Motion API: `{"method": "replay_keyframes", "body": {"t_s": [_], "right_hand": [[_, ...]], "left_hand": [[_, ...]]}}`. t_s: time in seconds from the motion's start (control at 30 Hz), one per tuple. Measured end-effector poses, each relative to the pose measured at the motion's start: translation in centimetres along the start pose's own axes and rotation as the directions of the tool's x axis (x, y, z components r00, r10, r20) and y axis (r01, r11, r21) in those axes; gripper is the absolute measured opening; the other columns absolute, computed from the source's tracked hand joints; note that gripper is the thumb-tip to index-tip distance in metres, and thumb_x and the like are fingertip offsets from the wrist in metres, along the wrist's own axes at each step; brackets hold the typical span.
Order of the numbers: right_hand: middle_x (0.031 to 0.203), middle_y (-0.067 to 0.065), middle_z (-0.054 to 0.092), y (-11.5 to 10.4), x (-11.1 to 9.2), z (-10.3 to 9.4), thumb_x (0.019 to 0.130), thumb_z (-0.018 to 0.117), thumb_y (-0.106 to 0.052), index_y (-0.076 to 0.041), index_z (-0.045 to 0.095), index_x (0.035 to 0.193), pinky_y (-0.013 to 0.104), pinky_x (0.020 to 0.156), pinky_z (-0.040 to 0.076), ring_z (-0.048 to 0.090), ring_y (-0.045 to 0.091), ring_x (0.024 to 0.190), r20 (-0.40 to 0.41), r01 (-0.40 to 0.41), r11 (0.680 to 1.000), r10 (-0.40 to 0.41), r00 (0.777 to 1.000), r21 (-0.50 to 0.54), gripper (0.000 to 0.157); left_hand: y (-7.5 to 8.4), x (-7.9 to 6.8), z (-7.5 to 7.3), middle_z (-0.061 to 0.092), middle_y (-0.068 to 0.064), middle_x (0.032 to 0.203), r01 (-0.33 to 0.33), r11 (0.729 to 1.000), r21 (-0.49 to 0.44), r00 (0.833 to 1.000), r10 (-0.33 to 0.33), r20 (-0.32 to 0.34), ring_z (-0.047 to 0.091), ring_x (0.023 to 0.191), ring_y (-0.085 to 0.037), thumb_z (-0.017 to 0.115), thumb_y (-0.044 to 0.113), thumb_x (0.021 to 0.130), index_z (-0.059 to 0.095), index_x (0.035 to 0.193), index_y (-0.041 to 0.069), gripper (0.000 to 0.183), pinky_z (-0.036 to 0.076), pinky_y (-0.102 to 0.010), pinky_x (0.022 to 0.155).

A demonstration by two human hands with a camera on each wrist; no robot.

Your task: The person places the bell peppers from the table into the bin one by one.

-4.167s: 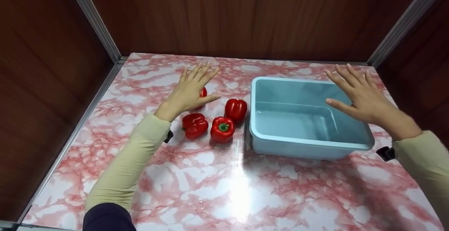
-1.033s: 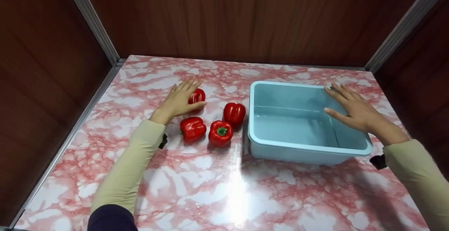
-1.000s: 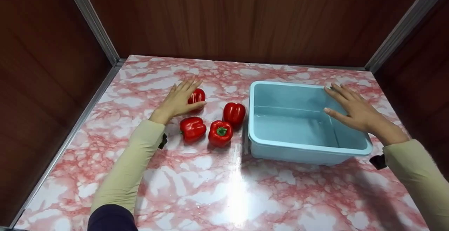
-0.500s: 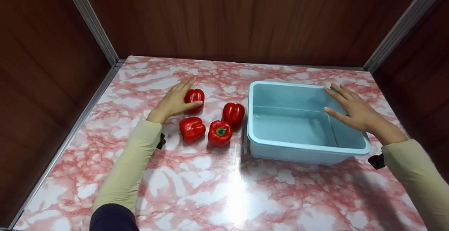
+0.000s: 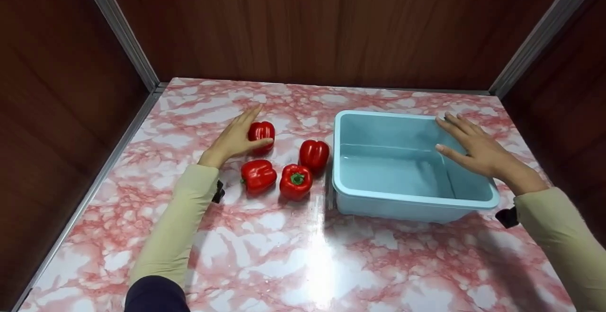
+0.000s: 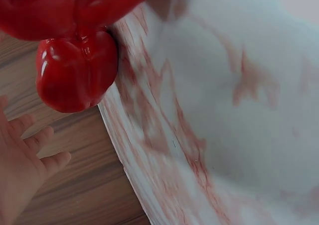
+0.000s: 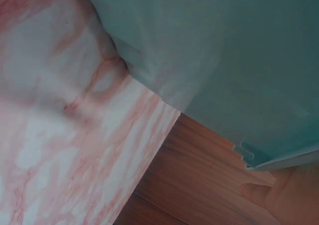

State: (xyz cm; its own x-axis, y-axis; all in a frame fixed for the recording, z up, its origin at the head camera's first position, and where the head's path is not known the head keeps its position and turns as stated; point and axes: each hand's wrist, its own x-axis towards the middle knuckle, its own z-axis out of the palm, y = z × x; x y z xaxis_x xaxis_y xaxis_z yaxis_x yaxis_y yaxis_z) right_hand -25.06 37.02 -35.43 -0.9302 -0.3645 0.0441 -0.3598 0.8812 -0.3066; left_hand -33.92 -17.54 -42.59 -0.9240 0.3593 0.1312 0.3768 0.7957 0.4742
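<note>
Red pepper (image 5: 263, 131) just at your left hand's (image 5: 233, 137) three o'clock
That hand gapes wide, thumb across the pepper, contact unclear; your right hand (image 5: 480, 150) spreads at the tub's (image 5: 402, 208) three o'clock, gripping nothing. The pepper looks light, firm, slick-skinned; cup its broad sides gently.

From here I see a shiny red pepper (image 5: 262, 129) just beside the left fingers (image 5: 246, 118). A bit farther off are a sideways pepper (image 5: 259, 175), a green-stemmed pepper (image 5: 290, 187) and another pepper (image 5: 314, 154) just beside it. A light blue tub (image 5: 390, 174) sits below the right fingers (image 5: 450, 128), hollow side up.
</note>
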Motion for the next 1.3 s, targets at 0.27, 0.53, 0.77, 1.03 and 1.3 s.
{"method": "replay_keyframes", "body": {"t_s": [0.27,0.53,0.77,1.03,1.3], "right_hand": [[0.156,0.006,0.009,0.3,0.1,0.2,0.092,0.05,-0.044,-0.035,0.017,0.147,0.072,0.1,0.009,0.003,0.035,0.142,-0.009,0.004,1.0,-0.004,1.0,0.005,0.065],[0.156,0.006,0.01,0.3,0.1,0.3,0.093,0.05,-0.041,-0.034,0.02,0.147,0.071,0.101,0.011,0.003,0.032,0.142,-0.029,0.023,0.999,-0.023,0.999,0.023,0.062],[0.155,0.009,0.011,0.3,0.1,0.4,0.094,0.049,-0.04,-0.032,0.018,0.148,0.071,0.101,0.009,0.001,0.032,0.142,-0.027,0.015,0.998,-0.013,1.0,0.061,0.062],[0.155,0.013,0.012,0.7,0.0,0.7,0.095,0.049,-0.036,-0.024,0.019,0.149,0.069,0.103,0.006,-0.001,0.032,0.142,-0.05,0.031,0.994,-0.026,0.998,0.103,0.063],[0.155,0.011,0.012,0.7,0.0,0.7,0.095,0.049,-0.037,-0.025,0.019,0.149,0.069,0.103,0.006,0.0,0.033,0.142,-0.051,0.023,0.994,-0.017,0.999,0.104,0.063]], "left_hand": [[-0.3,-0.1,0.3,0.007,0.003,0.156,0.008,1.0,-0.021,1.0,-0.008,-0.005,0.011,0.143,-0.025,0.053,0.074,0.074,-0.001,0.147,0.04,0.097,0.014,-0.054,0.112],[-0.5,-0.2,0.8,0.011,-0.001,0.156,0.037,0.998,-0.055,0.999,-0.037,-0.012,0.013,0.142,-0.026,0.056,0.073,0.072,0.001,0.147,0.039,0.099,0.02,-0.055,0.109],[-0.7,-0.2,1.2,0.008,0.002,0.156,0.06,0.994,-0.087,0.998,-0.061,-0.001,0.014,0.142,-0.026,0.06,0.067,0.074,-0.002,0.146,0.042,0.098,0.025,-0.054,0.107],[-0.8,-0.3,1.5,0.014,-0.005,0.155,0.085,0.991,-0.108,0.996,-0.084,0.014,0.019,0.14,-0.032,0.06,0.068,0.073,0.006,0.149,0.032,0.1,0.03,-0.058,0.103],[-0.8,-0.3,1.7,0.014,-0.006,0.155,0.073,0.99,-0.12,0.997,-0.073,0.012,0.019,0.139,-0.031,0.061,0.067,0.073,0.007,0.149,0.031,0.101,0.03,-0.056,0.104]]}}
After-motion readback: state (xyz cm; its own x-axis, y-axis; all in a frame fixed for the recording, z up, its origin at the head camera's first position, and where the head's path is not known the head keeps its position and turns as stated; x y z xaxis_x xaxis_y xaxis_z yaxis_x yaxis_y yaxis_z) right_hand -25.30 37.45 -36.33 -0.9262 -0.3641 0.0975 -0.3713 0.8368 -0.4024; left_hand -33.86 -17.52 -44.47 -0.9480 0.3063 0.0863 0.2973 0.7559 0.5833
